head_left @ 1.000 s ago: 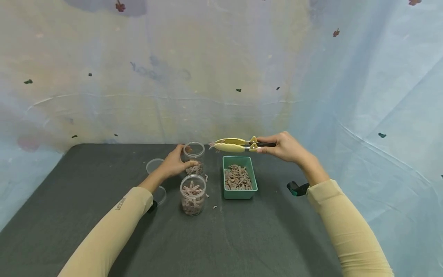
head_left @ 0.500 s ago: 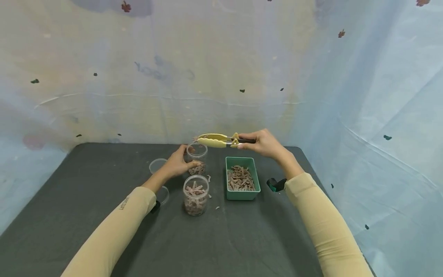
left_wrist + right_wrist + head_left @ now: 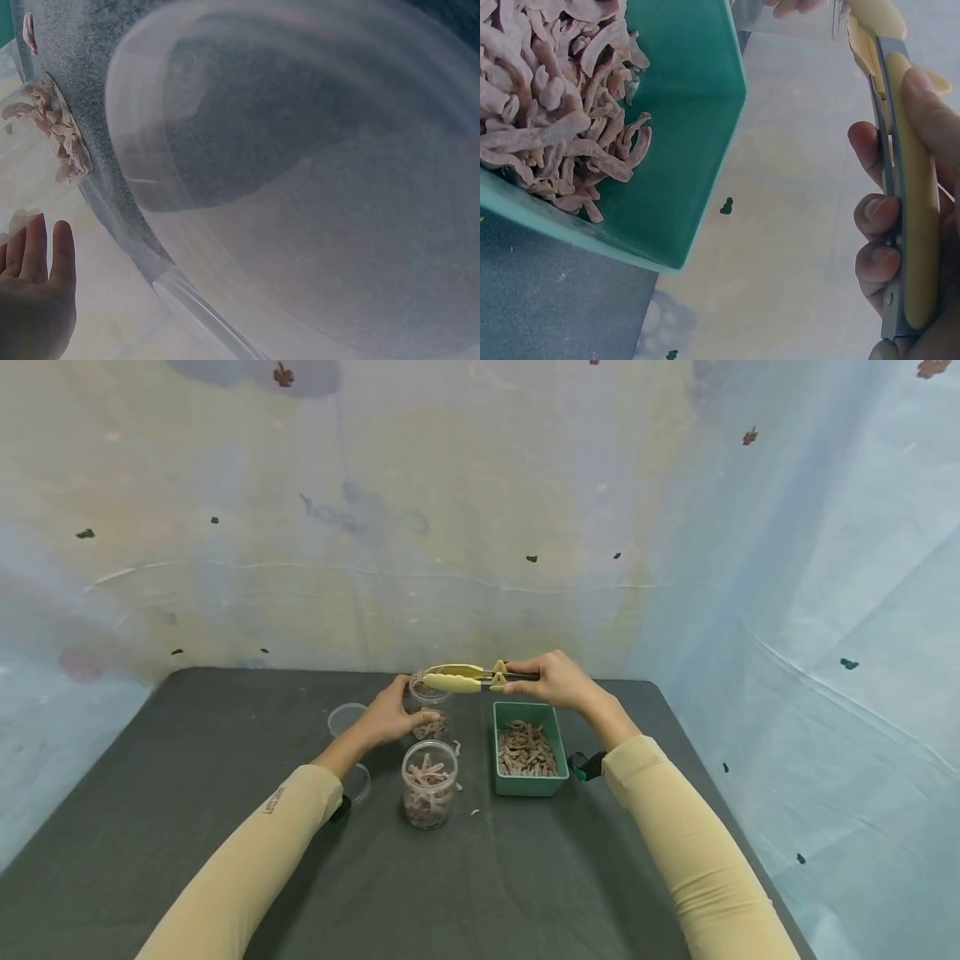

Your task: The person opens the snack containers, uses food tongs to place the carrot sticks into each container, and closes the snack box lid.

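Observation:
My left hand [image 3: 385, 718] holds the far clear jar [image 3: 432, 727], partly filled with pinkish-brown strips, fingers and thumb around its side. My right hand [image 3: 561, 680] grips yellow-tipped tongs [image 3: 456, 682] by their handles. The heads of the tongs lie over that jar's mouth, with some strips at their tips. Closer to me stands a second clear jar [image 3: 429, 800], fuller of strips. A green tub [image 3: 532, 787] with a pile of strips [image 3: 562, 105] sits to the right, below my right hand. In the left wrist view my fingers [image 3: 36, 251] appear at lower left.
Two clear round lids lie left of the jars, the farther lid [image 3: 345, 717] and the nearer lid [image 3: 360, 783], partly behind my left arm. Loose strips [image 3: 475, 812] are scattered on the dark table [image 3: 480, 885]. A plastic sheet [image 3: 480, 510] hangs behind the table.
My right hand has carried the tongs left from above the tub's back edge to the far jar, then lowered slightly at its mouth. The left hand keeps its hold on the jar.

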Demonstrator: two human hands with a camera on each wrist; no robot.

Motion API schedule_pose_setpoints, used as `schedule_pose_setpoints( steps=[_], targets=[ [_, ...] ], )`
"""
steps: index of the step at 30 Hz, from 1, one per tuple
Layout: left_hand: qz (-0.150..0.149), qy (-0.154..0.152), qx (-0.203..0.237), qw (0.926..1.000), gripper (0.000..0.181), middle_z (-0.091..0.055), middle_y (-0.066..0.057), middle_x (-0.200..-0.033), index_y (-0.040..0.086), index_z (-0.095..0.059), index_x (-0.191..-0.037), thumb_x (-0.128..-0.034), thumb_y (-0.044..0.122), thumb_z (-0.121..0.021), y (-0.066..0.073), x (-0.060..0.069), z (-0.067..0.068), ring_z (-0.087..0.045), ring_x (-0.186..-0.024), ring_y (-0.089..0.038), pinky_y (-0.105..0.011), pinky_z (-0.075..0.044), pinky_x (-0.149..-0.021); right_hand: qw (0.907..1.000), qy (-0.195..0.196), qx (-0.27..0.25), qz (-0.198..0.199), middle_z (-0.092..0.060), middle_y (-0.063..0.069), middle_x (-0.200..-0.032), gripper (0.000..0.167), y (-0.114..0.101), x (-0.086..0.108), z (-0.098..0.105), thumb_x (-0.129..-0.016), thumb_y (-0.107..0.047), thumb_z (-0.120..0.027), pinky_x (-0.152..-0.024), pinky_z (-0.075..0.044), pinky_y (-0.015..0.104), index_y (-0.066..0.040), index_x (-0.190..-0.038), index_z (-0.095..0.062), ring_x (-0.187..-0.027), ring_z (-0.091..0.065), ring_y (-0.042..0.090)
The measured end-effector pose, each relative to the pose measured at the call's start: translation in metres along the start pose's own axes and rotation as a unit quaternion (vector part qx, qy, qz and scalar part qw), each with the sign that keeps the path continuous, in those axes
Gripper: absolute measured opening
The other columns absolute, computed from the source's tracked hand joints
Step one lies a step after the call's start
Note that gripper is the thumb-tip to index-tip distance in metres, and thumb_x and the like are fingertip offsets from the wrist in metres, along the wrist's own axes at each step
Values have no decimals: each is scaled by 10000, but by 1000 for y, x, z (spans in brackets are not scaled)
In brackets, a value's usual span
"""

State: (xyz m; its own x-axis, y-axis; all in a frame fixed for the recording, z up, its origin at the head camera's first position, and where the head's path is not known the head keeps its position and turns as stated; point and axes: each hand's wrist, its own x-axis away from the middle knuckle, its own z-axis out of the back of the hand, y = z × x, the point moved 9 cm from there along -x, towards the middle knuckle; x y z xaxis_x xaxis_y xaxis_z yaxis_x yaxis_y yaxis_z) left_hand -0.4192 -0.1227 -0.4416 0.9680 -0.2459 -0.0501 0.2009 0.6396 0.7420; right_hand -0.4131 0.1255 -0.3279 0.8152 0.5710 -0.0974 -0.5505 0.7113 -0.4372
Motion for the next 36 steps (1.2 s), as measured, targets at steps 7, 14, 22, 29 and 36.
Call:
schedule_pose_setpoints(
  steps=[7, 14, 22, 29, 36],
  targets=[
    [22, 3, 32, 10000, 773, -434, -258, -1533, 64, -387, -1490, -951, 477, -758, 1, 1, -1, -414, -1434, -449, -641, -412, -1100, 9997, -69, 220, -60, -711, 132, -1301, 560, -3, 3, 2, -978, -383, -739, -618, -425, 328, -102, -1448, -620, -644, -588, 134],
    [-152, 86, 73, 9998, 705, -467, -227, -1512, 40, -409, -1467, -967, 388, -765, 3, 0, 0, -427, -1429, -447, -644, -410, -1101, 9997, -86, 128, -165, -701, 145, -1319, 584, 1, 11, 3, -991, -392, -723, -631, -420, 349, -124, -1489, -581, -506, -373, 123],
    [-232, 62, 258, 9994, 692, -456, -206, -1526, 50, -399, -1473, -972, 357, -764, -4, -2, 1, -385, -1450, -451, -658, -378, -1121, 9997, 12, 26, -234, -705, 116, -787, 640, 10, 37, 16, -993, -416, -719, -560, -379, 344, -133, -1535, -530, -458, -223, 109],
    [-256, 1, 210, 9995, 776, -403, -251, -1551, 38, -373, -1530, -956, 368, -777, 0, -3, 5, -372, -1449, -456, -663, -388, -1102, 9979, -156, 547, -322, -416, -48, -535, 688, 21, 71, 32, -976, -431, -734, -537, -351, 330, -117, -1547, -514, -466, -257, 107],
    [-187, 98, 238, 9995, 989, -323, -236, -1627, 83, -247, -1636, -923, 536, -762, 2, -2, 13, -352, -1469, -445, -669, -376, -1112, 9894, -578, 1329, -110, -747, 106, -1022, 762, 29, 95, 33, -934, -450, -772, -627, -455, 345, -37, -1523, -521, -493, -458, 71]
  ],
)
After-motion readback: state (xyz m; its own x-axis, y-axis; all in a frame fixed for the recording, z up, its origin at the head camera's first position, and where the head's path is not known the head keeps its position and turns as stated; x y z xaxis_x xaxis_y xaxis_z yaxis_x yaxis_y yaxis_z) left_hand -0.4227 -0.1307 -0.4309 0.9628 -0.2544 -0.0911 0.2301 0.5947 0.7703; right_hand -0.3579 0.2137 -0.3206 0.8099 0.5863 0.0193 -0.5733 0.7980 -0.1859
